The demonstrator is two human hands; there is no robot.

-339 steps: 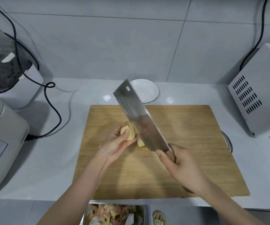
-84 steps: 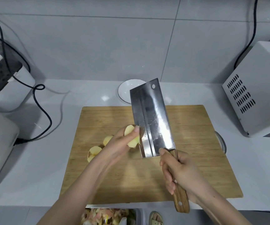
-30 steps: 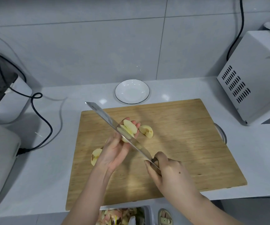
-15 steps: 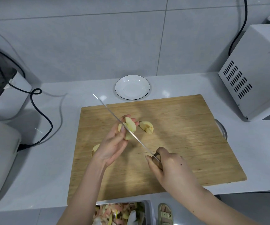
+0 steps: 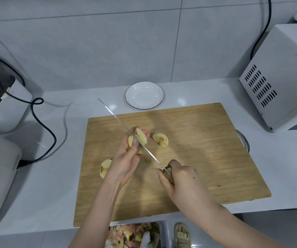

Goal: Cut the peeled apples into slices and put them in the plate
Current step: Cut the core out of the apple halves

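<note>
— Holding the apple wedge (image 5: pixel 141 137) above the board (image 5: pixel 206 149), our left grip (image 5: pixel 126 158) pinches it against the edge of the cleaver (image 5: pixel 115 116). Do we push through?

— Gently. Our right grip (image 5: pixel 179 179) wraps the handle (image 5: pixel 170 174); we judge a slow, short draw safest (fingertips (image 5: pixel 146 135) sit just beside the blade). A loose wedge (image 5: pixel 160 139) waits on the board; the plate (image 5: pixel 145 109) beyond is bare.

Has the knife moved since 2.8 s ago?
Yes. The knife swung left: its tip now crosses the cutting board's far edge near the left corner, not mid-edge by the plate.
</note>
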